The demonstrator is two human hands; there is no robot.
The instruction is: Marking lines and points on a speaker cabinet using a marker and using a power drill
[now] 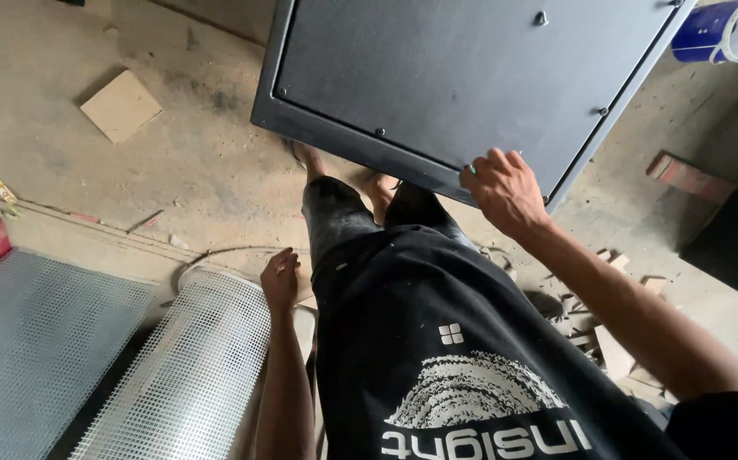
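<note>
The right hand [505, 189] grips the near edge of a large dark metal panel [462, 77], fingers curled over its rim, holding it tilted above the dusty floor [173, 162]. The left hand [280, 279] hangs loosely curled and holds nothing, beside a sheet of white wire mesh [190, 366]. Held by one hand only, the panel looks likely to swing or slip, and its lower edge sits right over the bare feet [377, 189]. Wood scraps [607, 341] near the right leg could trip a step.

Beyond the right hand's fingers [481, 168], blocked by the dark metal panel [462, 77]; below the left hand's fingers [282, 260], rolled wire mesh [190, 366]; open floor [207, 170] ahead.
</note>
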